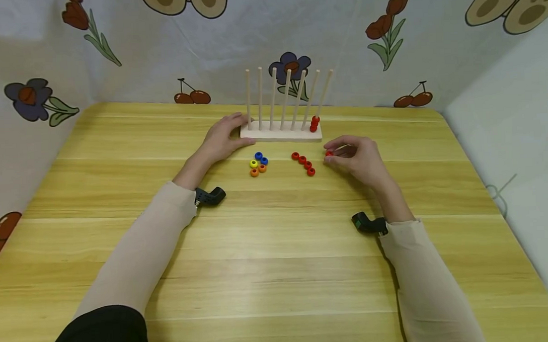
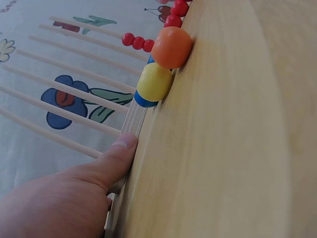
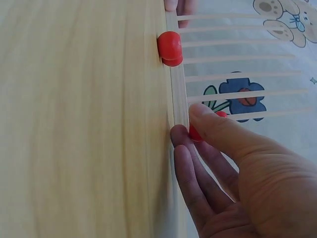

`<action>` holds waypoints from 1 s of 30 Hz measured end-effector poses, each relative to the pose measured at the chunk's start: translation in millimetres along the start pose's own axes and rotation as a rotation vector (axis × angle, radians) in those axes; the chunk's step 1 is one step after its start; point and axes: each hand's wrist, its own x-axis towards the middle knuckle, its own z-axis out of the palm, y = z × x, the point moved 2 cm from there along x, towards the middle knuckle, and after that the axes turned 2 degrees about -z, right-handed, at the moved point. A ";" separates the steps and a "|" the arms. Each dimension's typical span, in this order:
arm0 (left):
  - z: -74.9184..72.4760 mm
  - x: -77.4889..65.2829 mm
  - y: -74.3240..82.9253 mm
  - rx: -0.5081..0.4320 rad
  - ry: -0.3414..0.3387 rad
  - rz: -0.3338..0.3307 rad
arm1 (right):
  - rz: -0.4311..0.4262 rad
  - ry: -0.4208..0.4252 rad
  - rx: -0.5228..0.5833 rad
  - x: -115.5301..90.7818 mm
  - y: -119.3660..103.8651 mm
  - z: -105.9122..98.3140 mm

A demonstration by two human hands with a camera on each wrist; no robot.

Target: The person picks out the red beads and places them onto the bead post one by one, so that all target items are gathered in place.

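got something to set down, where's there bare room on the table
A big bare patch of table lies between the left sleeve and right sleeve. More is free outside each sleeve, toward the table's side edges. It's crowded by the rack: loose red beads and other beads in front, left hand on one end, right hand near the other.

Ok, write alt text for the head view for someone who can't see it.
A person's left hand grips a pegged stand; the right hand pinches a red bead. Red beads sit on the rightmost peg; four loose red beads and a blue, yellow and orange cluster lie on the table.
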 end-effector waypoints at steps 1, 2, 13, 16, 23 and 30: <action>0.3 0.0 0.1 0.001 0.001 0.001 | 0.001 0.013 -0.001 0.1 1.0 -0.4; 0.6 0.0 0.1 0.001 0.000 0.001 | 0.003 0.027 0.003 0.5 2.1 -0.8; 0.7 0.9 -0.7 0.001 0.002 0.009 | 0.011 0.228 0.112 7.1 -10.2 -7.2; 0.7 1.4 -1.5 -0.001 0.003 0.011 | -0.002 0.303 0.163 13.2 -16.4 -9.3; 0.1 0.4 -1.3 -0.009 0.010 0.010 | -0.065 0.468 0.216 28.6 -39.4 -18.8; -0.1 -0.6 1.0 -0.017 0.008 0.017 | -0.170 0.604 0.287 42.3 -64.0 -29.9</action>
